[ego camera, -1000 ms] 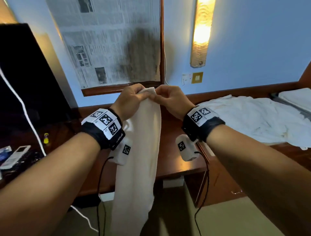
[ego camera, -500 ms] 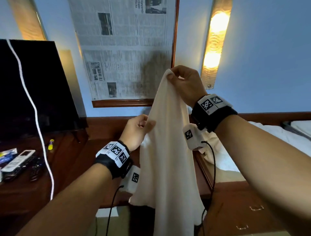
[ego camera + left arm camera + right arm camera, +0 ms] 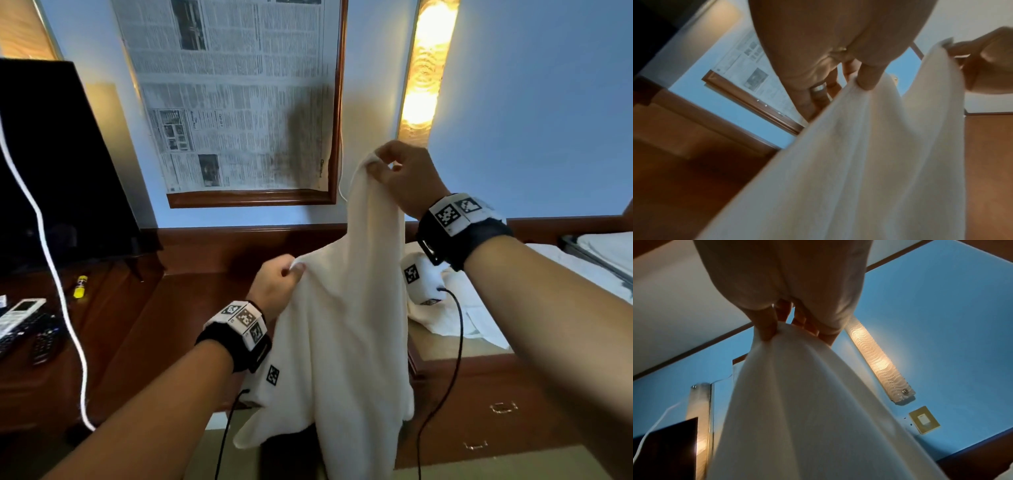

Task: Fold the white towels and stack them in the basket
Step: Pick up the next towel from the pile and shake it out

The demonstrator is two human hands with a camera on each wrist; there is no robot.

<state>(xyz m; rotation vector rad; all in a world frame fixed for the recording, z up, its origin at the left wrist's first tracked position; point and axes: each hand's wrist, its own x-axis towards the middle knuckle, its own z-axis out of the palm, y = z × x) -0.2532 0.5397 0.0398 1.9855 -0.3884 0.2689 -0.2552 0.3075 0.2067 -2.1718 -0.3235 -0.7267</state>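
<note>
Left hand now pinching towel; desk behind.

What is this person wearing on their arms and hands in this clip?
Both forearms are bare, no sleeves. Each wrist carries a black strap topped with white blocks bearing black-and-white square markers. Under each wrist hangs a white camera pod with its own marker and a thin black cable. The left hand wears a silver ring.
</note>
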